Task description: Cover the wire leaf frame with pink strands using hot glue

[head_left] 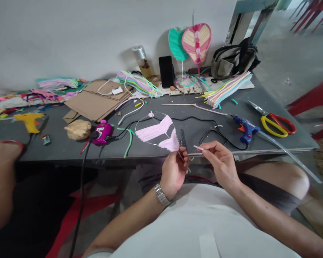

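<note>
My left hand (174, 171) is closed on the lower end of a wire fan frame (136, 125), partly covered with rows of pale pink pipe cleaner (154, 129). The frame tilts over the table's front edge, with bare wire showing on part of its rim. In my right hand (222, 163), thumb and forefinger pinch a short pale pink piece of pipe cleaner (198, 147), held a little to the right of the frame and apart from it. A dark flat blade-like tool (183, 138) lies on the table just behind my left hand.
A blue glue gun (246, 129) with a clear glue stick and yellow-red scissors (276, 123) lie at right. Pipe cleaner bundles (228, 89), a phone (166, 71) and two finished fans (197, 41) are at the back. A purple power adapter (102, 132) and another person's arm (1, 179) are at left.
</note>
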`<action>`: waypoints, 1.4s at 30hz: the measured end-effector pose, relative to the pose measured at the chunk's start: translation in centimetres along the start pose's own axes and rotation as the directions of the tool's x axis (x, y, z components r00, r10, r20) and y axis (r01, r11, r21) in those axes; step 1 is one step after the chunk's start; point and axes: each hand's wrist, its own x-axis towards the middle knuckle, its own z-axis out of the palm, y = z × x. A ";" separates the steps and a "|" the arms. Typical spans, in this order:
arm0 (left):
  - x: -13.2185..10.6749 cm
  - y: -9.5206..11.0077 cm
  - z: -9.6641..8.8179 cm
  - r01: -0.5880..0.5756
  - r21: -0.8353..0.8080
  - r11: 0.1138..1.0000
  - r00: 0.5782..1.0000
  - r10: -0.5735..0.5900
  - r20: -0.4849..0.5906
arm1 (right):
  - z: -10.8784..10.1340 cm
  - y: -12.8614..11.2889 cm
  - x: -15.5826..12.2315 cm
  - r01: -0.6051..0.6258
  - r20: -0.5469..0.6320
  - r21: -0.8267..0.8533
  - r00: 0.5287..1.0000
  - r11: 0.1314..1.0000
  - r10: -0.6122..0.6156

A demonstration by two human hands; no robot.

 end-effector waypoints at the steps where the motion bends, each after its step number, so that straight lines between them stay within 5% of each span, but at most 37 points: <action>1: 0.0 0.1 0.0 -0.027 0.000 1.000 0.999 0.027 0.018 | 0.0 0.0 -0.1 0.000 -0.006 0.007 1.000 1.000 0.000; 9: 0.0 0.4 -0.4 -0.190 0.155 0.970 0.982 0.186 0.037 | -0.2 0.0 -0.7 -0.009 -0.014 0.017 1.000 1.000 0.010; 18: 0.3 0.2 -2.0 -0.215 0.468 0.857 0.977 0.184 0.111 | -0.6 1.0 -0.5 0.098 0.090 -0.196 0.993 0.976 -0.081; 42: -0.3 0.4 -3.3 0.034 0.366 0.930 0.997 -0.057 0.053 | 0.3 1.0 0.2 -0.260 0.205 -0.074 0.941 0.963 0.270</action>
